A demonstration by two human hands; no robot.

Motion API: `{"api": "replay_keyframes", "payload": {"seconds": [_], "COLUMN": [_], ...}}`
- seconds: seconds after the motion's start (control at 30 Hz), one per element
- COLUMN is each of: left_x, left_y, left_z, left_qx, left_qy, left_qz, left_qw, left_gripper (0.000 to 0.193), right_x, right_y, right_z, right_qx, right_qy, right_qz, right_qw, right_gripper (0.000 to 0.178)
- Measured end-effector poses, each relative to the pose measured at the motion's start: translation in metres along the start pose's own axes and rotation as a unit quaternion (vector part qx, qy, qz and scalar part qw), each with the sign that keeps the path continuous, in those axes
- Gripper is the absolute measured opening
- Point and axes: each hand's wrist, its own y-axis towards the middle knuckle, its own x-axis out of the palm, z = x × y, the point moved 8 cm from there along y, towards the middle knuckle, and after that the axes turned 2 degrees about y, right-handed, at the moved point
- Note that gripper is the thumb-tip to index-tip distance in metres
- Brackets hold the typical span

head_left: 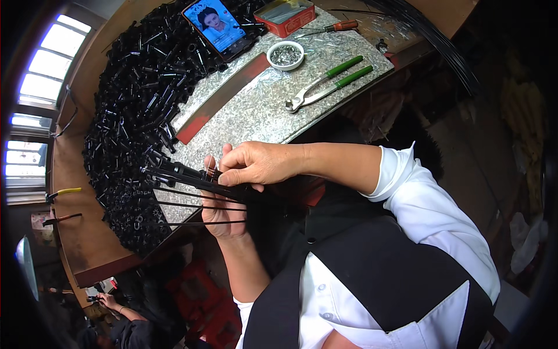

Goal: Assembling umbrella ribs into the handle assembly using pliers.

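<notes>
My left hand [224,224] is palm up below the stone slab's near edge, its fingers curled around a bunch of thin black rods [192,205]. The rods fan out leftward, and a black tubular part [185,170] lies among them. My right hand [256,164] reaches in from the right, thumb and fingers pinched together over the left fingers. Several fine wire-like pieces show beside its fingertips. What exactly the right fingers grip is hidden.
Black plastic parts [139,116] are heaped left. On the speckled slab [244,110] lie loose metal bits, a grey-red strip [224,96], a white bowl [285,66], green-handled pincers [331,84], a phone [218,29], a red tin [285,23] and a screwdriver [342,26]. Another person's hand [108,301] works lower left.
</notes>
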Motion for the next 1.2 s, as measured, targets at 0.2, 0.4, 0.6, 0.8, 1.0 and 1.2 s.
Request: {"api": "replay_keyframes", "payload": {"seconds": [0.2,0.4,0.6,0.8,1.0,1.2], "left_x": [0.008,0.002,-0.011,0.023,0.024,0.024], "left_y": [0.001,-0.002,-0.016,-0.036,-0.045,-0.048], "left_z": [-0.001,0.003,0.054,0.085,0.104,0.117], "left_qx": [-0.019,-0.04,0.132,0.298,0.244,0.253], "left_qy": [0.012,-0.019,0.122,0.291,0.366,0.411], "left_qz": [-0.015,0.088,0.215,0.177,0.297,0.29], "left_qw": [1.0,0.995,0.96,0.892,0.848,0.826], "left_gripper": [0.062,0.062,0.04,0.068,0.017,0.013], "right_x": [0.002,0.009,0.022,0.042,0.053,0.051], "right_y": [0.002,0.003,0.008,0.021,0.029,0.034], "right_z": [0.008,-0.005,-0.037,-0.047,-0.038,-0.027], "right_qx": [-0.001,-0.014,-0.187,-0.254,-0.283,-0.214], "right_qy": [0.02,-0.005,-0.136,-0.166,-0.151,-0.122], "right_qz": [0.0,-0.009,0.129,0.148,0.138,0.103], "right_qw": [1.0,1.0,0.964,0.941,0.937,0.964], "right_gripper": [0.029,0.027,0.022,0.019,0.024,0.029]}}
